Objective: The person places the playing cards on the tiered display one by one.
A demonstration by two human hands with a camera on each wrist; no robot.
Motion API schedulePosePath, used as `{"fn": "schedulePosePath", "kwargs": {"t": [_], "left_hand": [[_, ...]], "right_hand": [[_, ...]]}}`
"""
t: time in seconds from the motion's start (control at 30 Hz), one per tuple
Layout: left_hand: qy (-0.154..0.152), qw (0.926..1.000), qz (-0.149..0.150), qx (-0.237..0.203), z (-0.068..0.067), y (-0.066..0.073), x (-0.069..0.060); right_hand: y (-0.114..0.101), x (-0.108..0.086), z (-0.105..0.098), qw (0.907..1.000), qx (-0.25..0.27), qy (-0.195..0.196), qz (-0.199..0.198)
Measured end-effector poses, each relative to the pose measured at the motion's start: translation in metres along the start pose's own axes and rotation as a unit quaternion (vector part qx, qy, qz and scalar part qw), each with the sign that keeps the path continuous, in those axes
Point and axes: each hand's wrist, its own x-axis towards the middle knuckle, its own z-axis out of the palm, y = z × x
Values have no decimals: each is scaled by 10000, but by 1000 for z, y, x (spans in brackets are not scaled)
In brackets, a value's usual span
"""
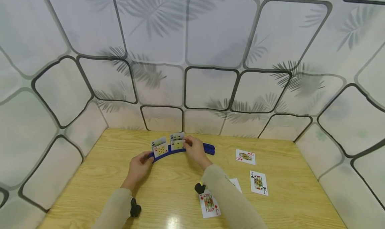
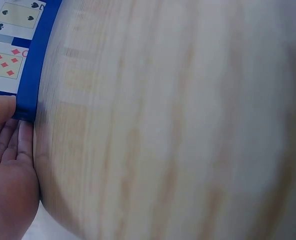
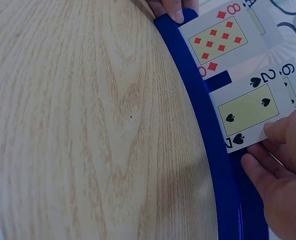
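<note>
A curved blue card holder [image 1: 209, 149] stands towards the back of the table with playing cards upright in it. My left hand [image 1: 139, 167] grips its left end between thumb and fingers. At that end are an eight of diamonds [image 3: 218, 40] and, behind it, a partly covered ace [image 1: 158, 141]. Further right, my right hand [image 3: 283, 165] pinches the lower right edge of a two of spades [image 3: 248, 110], which sits at the holder. A black six [image 1: 177, 136] shows behind the two. In the left wrist view the left thumb [image 2: 1, 107] lies against the holder's end.
Face up to the right lie a red face card [image 1: 245, 156] and a jack of clubs [image 1: 259, 183]. A jack of diamonds [image 1: 209, 205] and another card [image 1: 236, 184] lie partly under the right sleeve [image 1: 222, 185]. Patterned walls enclose the wooden table [image 1: 99, 179].
</note>
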Motion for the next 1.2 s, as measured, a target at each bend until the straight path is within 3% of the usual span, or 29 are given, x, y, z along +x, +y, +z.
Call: {"fn": "schedulePosePath", "kwargs": {"t": [0.73, 1.07, 1.2], "left_hand": [[34, 10000, 55, -39, 1, -4, 2], [50, 9999, 96, -87, 2, -3, 0], [55, 9999, 100, -52, 2, -3, 0]], "right_hand": [[-4, -3, -13, 9999, -39, -105, 28], [-3, -19, -39, 9982, -316, -358, -371], [0, -27, -47, 9977, -399, -289, -474]]}}
